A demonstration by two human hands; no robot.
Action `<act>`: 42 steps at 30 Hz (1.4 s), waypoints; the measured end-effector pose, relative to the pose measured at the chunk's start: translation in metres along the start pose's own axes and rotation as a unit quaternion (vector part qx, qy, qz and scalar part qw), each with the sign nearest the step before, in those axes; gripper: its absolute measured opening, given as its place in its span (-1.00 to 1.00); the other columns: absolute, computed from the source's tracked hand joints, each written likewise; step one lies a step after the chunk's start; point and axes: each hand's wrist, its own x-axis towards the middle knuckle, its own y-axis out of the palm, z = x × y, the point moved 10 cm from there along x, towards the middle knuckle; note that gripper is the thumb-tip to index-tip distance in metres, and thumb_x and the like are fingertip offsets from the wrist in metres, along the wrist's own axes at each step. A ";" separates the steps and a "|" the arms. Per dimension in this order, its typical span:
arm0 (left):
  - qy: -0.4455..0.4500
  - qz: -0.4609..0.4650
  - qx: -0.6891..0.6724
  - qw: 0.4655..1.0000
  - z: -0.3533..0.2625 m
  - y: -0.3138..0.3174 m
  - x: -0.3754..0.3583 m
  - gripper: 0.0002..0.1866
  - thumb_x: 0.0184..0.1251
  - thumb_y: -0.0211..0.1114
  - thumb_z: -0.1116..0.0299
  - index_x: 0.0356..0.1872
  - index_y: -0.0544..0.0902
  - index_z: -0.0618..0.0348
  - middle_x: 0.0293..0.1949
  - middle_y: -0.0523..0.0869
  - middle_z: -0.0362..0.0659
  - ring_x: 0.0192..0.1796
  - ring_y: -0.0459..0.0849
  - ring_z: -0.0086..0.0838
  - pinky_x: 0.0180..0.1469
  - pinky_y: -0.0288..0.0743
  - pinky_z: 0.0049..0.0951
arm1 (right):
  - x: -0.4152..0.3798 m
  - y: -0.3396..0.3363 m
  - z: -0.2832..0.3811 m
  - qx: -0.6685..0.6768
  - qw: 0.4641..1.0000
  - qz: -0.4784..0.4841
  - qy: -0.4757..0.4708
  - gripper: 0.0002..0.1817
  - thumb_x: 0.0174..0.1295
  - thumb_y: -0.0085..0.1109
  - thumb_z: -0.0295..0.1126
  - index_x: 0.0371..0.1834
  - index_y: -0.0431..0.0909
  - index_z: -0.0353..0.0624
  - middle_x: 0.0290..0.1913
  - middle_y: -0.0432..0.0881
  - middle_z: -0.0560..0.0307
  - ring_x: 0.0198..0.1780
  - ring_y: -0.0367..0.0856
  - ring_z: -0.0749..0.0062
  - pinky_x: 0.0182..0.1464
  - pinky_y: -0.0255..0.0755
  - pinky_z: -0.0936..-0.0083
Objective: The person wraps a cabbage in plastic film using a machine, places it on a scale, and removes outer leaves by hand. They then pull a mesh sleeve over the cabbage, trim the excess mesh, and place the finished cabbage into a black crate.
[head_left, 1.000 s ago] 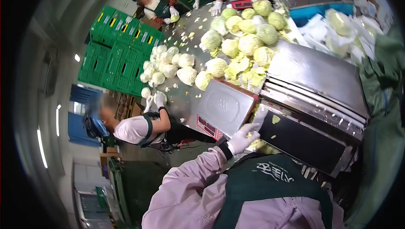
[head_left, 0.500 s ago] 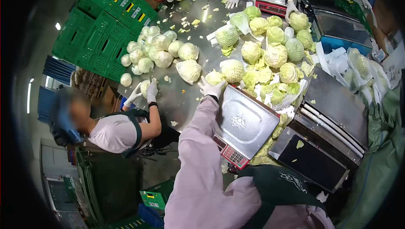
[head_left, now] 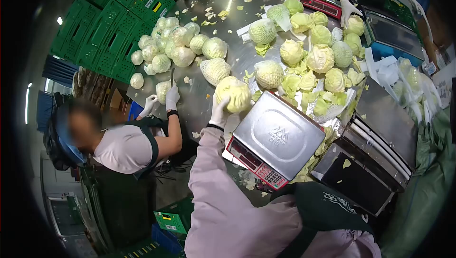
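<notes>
My left hand (head_left: 220, 113), in a white glove, is closed on a pale green cabbage (head_left: 232, 94), lifted at the near left corner of a red and silver weighing scale (head_left: 280, 129). The scale's steel pan is bare. Beyond my hand, a net-wrapped cabbage (head_left: 215, 71) lies on the steel table (head_left: 190, 115), and another netted cabbage (head_left: 269, 74) sits behind the scale. My right hand does not show clearly in the head view.
At left a co-worker (head_left: 128, 148) holds a cabbage (head_left: 162, 91) and a knife. Wrapped cabbages (head_left: 183, 53) are piled behind it. Loose cabbages (head_left: 320, 58) and leaves spread at right. A sealing machine (head_left: 356, 172) adjoins the scale; green crates (head_left: 104, 34) stand at far left.
My left hand has raised the cabbage from beside the scale and drawn it left and nearer to me. The view has shifted slightly. A co-worker's knife now shows more plainly.
</notes>
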 end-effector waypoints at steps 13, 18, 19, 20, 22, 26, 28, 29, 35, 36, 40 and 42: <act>0.096 0.133 0.657 0.736 0.024 0.191 -0.160 0.11 -0.29 0.64 0.05 0.37 0.24 0.17 0.29 0.34 0.13 0.34 0.37 -0.05 0.35 0.30 -0.23 | 0.003 0.012 -0.018 0.031 0.998 0.037 -0.041 -0.70 0.31 0.14 -0.25 -0.05 0.65 -0.23 -0.14 0.71 0.13 -0.15 0.65 0.43 0.01 0.48 0.51; 0.078 0.074 0.710 0.696 0.029 0.196 -0.172 0.17 -0.28 0.62 -0.09 0.41 0.20 0.17 0.37 0.24 0.15 0.41 0.25 0.00 0.37 0.27 -0.17 | 0.013 0.012 -0.033 0.041 0.997 0.046 -0.054 -0.70 0.32 0.13 -0.26 -0.05 0.65 -0.23 -0.13 0.71 0.13 -0.15 0.65 0.44 0.01 0.48 0.52; 0.078 0.078 0.703 0.702 0.029 0.195 -0.174 0.17 -0.27 0.62 -0.08 0.41 0.19 0.18 0.38 0.23 0.16 0.43 0.22 0.01 0.39 0.25 -0.17 | 0.011 0.012 -0.037 0.044 0.997 0.047 -0.051 -0.70 0.32 0.13 -0.26 -0.06 0.65 -0.23 -0.13 0.71 0.13 -0.15 0.65 0.44 0.01 0.48 0.52; 0.079 0.076 0.706 0.700 0.029 0.193 -0.175 0.17 -0.27 0.62 -0.08 0.41 0.19 0.18 0.38 0.23 0.16 0.43 0.22 0.01 0.39 0.25 -0.17 | 0.013 0.012 -0.037 0.045 0.996 0.049 -0.052 -0.70 0.32 0.13 -0.26 -0.06 0.65 -0.23 -0.13 0.71 0.13 -0.15 0.65 0.44 0.01 0.48 0.52; 0.095 0.084 0.673 0.729 0.030 0.187 -0.174 0.18 -0.23 0.62 -0.05 0.43 0.15 0.23 0.39 0.20 0.18 0.46 0.18 -0.01 0.43 0.18 -0.19 | 0.013 0.015 -0.037 0.045 0.996 0.055 -0.052 -0.71 0.32 0.12 -0.26 -0.06 0.66 -0.23 -0.13 0.71 0.13 -0.14 0.65 0.44 0.01 0.48 0.52; 0.139 0.088 0.567 0.807 0.022 0.166 -0.173 0.08 -0.04 0.56 0.02 0.42 0.15 0.34 0.38 0.23 0.19 0.46 0.19 -0.09 0.45 0.11 -0.26 | 0.018 0.017 -0.047 0.044 0.996 0.060 -0.051 -0.71 0.33 0.11 -0.26 -0.07 0.66 -0.23 -0.13 0.71 0.13 -0.14 0.65 0.45 0.02 0.48 0.52; 0.122 0.039 0.570 0.812 0.007 0.156 -0.182 0.03 0.00 0.54 0.03 0.41 0.17 0.34 0.36 0.26 0.18 0.45 0.20 -0.09 0.45 0.12 -0.26 | 0.020 0.015 -0.052 0.044 0.996 0.065 -0.050 -0.71 0.34 0.11 -0.26 -0.07 0.66 -0.23 -0.13 0.72 0.13 -0.14 0.65 0.45 0.02 0.48 0.52; 0.106 -0.007 0.570 0.815 -0.004 0.146 -0.186 -0.01 0.04 0.52 0.05 0.40 0.19 0.33 0.34 0.29 0.18 0.45 0.22 -0.10 0.44 0.13 -0.27 | 0.022 0.017 -0.053 0.043 0.995 0.068 -0.050 -0.71 0.34 0.11 -0.27 -0.07 0.66 -0.23 -0.13 0.72 0.13 -0.14 0.65 0.45 0.02 0.48 0.52; 0.118 -0.142 0.532 0.826 -0.040 0.060 -0.192 -0.28 0.23 0.39 0.09 0.33 0.36 0.25 0.26 0.42 0.10 0.31 0.41 -0.16 0.31 0.32 -0.28 | 0.034 0.026 -0.062 0.028 0.994 0.089 -0.054 -0.72 0.35 0.09 -0.27 -0.08 0.67 -0.23 -0.13 0.72 0.14 -0.13 0.66 0.46 0.02 0.47 0.53; 0.118 -0.158 0.522 0.830 -0.047 0.052 -0.195 -0.29 0.24 0.38 0.09 0.33 0.37 0.25 0.24 0.44 0.10 0.30 0.42 -0.16 0.30 0.32 -0.28 | 0.035 0.025 -0.063 0.027 0.994 0.091 -0.056 -0.72 0.35 0.09 -0.27 -0.08 0.67 -0.23 -0.13 0.72 0.14 -0.13 0.66 0.46 0.03 0.47 0.53; 0.116 -0.178 0.491 0.845 -0.058 0.040 -0.205 -0.32 0.26 0.35 0.09 0.31 0.39 0.22 0.23 0.46 0.09 0.28 0.45 -0.16 0.30 0.32 -0.27 | 0.047 0.033 -0.075 0.025 0.993 0.099 -0.062 -0.72 0.36 0.08 -0.27 -0.09 0.67 -0.23 -0.12 0.72 0.14 -0.13 0.66 0.46 0.03 0.47 0.53; 0.127 -0.173 0.478 0.852 -0.058 0.040 -0.205 -0.33 0.26 0.36 0.09 0.31 0.39 0.22 0.23 0.46 0.07 0.28 0.45 -0.17 0.30 0.31 -0.28 | 0.053 0.039 -0.083 0.027 0.992 0.104 -0.068 -0.72 0.36 0.08 -0.27 -0.09 0.67 -0.23 -0.12 0.72 0.14 -0.12 0.66 0.46 0.03 0.47 0.53</act>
